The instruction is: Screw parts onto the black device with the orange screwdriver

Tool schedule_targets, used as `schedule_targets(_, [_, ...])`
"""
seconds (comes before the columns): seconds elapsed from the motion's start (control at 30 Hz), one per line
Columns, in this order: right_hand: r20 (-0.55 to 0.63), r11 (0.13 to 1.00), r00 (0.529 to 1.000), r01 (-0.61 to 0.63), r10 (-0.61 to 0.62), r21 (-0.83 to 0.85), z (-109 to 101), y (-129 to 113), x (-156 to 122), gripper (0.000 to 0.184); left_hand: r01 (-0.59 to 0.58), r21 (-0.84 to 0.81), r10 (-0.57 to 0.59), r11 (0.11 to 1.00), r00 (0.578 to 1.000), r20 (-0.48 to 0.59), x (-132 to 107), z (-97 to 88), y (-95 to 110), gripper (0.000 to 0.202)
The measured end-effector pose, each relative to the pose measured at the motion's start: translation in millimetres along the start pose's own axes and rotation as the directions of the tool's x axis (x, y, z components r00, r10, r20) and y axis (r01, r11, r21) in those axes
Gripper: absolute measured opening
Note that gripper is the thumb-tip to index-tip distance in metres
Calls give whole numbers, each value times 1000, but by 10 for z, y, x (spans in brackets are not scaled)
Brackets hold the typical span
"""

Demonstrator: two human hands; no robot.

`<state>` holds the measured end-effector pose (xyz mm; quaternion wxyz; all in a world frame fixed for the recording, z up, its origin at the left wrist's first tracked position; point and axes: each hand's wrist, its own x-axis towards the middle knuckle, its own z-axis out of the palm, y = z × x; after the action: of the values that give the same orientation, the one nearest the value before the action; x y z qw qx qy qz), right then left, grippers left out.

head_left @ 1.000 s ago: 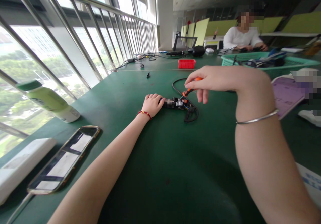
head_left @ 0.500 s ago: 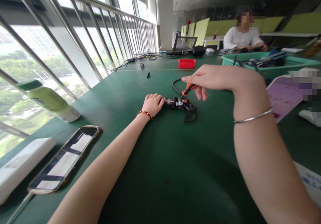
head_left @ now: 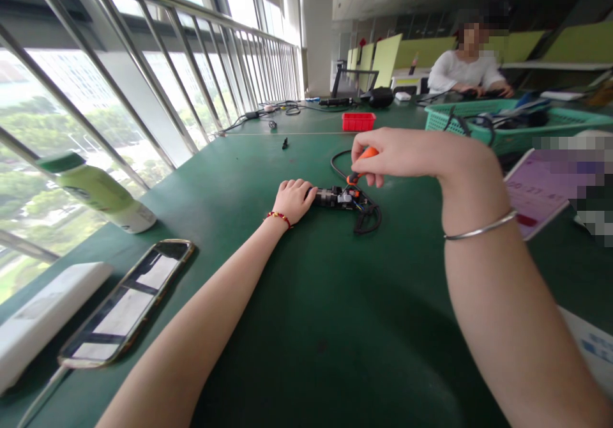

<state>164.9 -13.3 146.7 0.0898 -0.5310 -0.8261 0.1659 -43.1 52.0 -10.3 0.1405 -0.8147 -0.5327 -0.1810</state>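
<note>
A small black device [head_left: 335, 197] with coloured wires and a black ring-shaped guard [head_left: 368, 218] lies on the green table [head_left: 306, 313]. My left hand [head_left: 293, 199] is curled over the device's left end and holds it down. My right hand [head_left: 393, 153] is closed on an orange-handled screwdriver [head_left: 360, 165], whose tip points down onto the device's right part. A black cable [head_left: 336, 165] loops behind the device.
A phone [head_left: 128, 300], a white bottle [head_left: 98, 190] and a white box [head_left: 43, 313] lie at the left by the railing. A red bin [head_left: 358, 121], a green basket [head_left: 517, 124] and a tablet [head_left: 543, 188] sit farther off. Another person [head_left: 467, 70] sits at the far end.
My right hand has shifted slightly left and closed tighter around the screwdriver; my left hand and the device have stayed put. The view has drifted a little.
</note>
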Motion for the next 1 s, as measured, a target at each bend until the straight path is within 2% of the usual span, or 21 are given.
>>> schedule_targets(0.27, [0,998,1000,-4,4,70,20,-4,30,25,5,-8,-5,1000,1000,-1,-8,-8,19,39])
schedule_targets(0.4, [27,999,999,17,-18,41,-1,14,-7,19,-1,-19,1,1000,1000,-5,-12,7,0,39])
schedule_targets(0.57, [31,997,1000,2,0,-75,-45,20,-57,14,3,-21,-3,1000,1000,-5,-10,12,-15,39])
schedule_targets(0.7, [39,1000,999,2,0,-28,-40,33,-34,14,2,-17,-2,1000,1000,-6,-11,3,-8,39])
schedule_targets(0.87, [65,998,997,-44,41,45,-6,-22,0,33,7,-15,-6,1000,1000,2,-13,-9,-2,39])
schedule_targets(1.0, [52,999,998,-36,35,31,2,-38,0,32,7,-16,-6,1000,1000,3,-12,-17,5,39])
